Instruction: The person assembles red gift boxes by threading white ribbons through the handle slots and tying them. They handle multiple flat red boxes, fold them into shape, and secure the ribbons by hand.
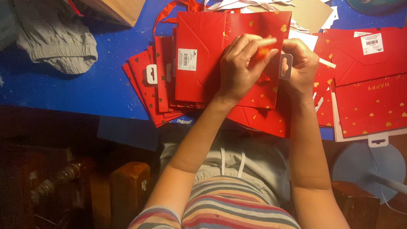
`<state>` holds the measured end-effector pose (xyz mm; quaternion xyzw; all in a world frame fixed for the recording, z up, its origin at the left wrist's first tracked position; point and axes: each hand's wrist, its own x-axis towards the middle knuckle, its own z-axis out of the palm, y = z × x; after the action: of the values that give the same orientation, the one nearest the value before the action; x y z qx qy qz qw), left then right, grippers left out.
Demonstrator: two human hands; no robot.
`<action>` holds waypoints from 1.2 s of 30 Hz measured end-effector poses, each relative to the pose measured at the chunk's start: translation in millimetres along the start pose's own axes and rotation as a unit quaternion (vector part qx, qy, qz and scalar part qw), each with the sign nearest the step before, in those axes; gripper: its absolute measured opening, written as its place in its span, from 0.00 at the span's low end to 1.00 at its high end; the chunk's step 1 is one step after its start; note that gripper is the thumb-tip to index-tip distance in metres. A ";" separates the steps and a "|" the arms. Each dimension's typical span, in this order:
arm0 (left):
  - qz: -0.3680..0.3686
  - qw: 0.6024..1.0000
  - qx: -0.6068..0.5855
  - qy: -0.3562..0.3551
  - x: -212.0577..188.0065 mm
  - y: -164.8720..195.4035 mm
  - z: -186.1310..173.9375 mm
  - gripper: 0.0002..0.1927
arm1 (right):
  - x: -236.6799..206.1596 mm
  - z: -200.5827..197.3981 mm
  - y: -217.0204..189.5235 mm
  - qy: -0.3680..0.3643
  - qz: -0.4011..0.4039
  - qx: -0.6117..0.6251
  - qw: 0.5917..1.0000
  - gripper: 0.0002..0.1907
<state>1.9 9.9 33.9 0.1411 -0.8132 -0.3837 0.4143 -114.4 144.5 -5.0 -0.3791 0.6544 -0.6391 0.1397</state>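
Left hand presses the flat red gift bag onto the blue desk, steadying it; right hand pinches its red ribbon handle

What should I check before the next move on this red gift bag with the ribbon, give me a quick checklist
1. Flat red gift bag lies on the blue table: ok.
2. Left hand rests on the bag and pinches the red ribbon: ok.
3. Right hand is at the bag's edge by the white hang tab: ok.
4. Ribbon passed through its hole: cannot tell, the fingers hide it.
5. Stack of flat red bags lies fanned under the one in hand, partly over the table's edge: not ok.
6. More folded bags lie to the right: ok.
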 end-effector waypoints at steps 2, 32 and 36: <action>0.004 1.000 0.001 0.005 -3.8 -4.7 2.1 0.12 | 1.5 0.8 -2.0 -0.005 -0.001 0.016 1.000 0.09; -0.023 0.998 -0.059 0.000 -1.4 -3.0 2.2 0.13 | 3.7 7.4 -1.4 0.008 -0.023 0.003 1.000 0.09; -0.017 0.999 -0.031 -0.011 -3.0 -4.9 1.4 0.06 | 3.8 9.6 -5.1 0.010 0.007 0.030 0.999 0.09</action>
<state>2.2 9.0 28.0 0.1380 -0.8031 -0.4169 0.4027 -109.0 135.4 -0.4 -0.3640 0.6386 -0.6614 0.1492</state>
